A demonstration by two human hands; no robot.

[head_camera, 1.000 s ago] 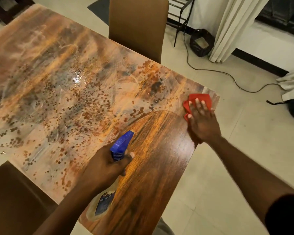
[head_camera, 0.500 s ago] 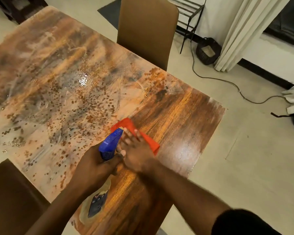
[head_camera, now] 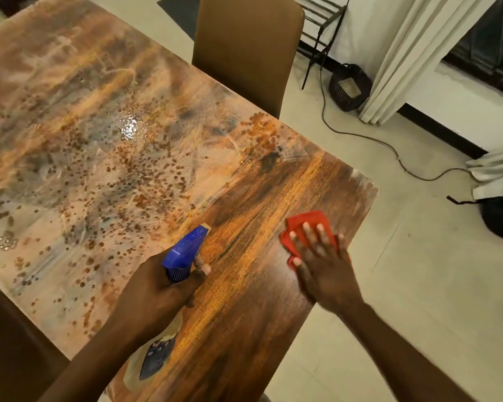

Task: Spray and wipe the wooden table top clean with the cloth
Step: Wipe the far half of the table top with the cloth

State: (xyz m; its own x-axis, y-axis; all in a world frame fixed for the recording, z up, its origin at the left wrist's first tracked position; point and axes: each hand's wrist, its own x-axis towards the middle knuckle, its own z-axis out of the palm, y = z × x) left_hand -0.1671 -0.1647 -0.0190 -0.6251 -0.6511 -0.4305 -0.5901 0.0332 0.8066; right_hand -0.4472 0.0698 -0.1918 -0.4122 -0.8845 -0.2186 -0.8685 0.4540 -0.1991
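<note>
Pressing flat on the red cloth (head_camera: 307,229), the right hand (head_camera: 323,265) has its fingers (head_camera: 321,235) spread apart, palm down, not gripping. Cloth lies on the surface (head_camera: 244,300) near the right edge, toward the far right corner, mostly under the fingers, with red showing past the fingertips and at the left side. Left hand (head_camera: 160,291) is wrapped tight around the neck of the spray bottle (head_camera: 183,253), fingers clamped on it, one finger out front at the trigger. Blue spray head points up and away over the surface; bottle body (head_camera: 154,358) hangs below the hand, clear with a dark label, partly hidden by the forearm. Bottle looks held above the surface, contact cannot be told. Hands are apart, bottle left of cloth. Surface near the hands is dark, glossy wood grain. Left and far part is hazy, pale, smeared, dotted with droplets (head_camera: 134,169) and a bright wet glint. A brown chair (head_camera: 244,50) stands at the far side, another chair (head_camera: 12,343) at lower left. Cable (head_camera: 369,137) and curtain (head_camera: 413,56) on the floor side at right.
</note>
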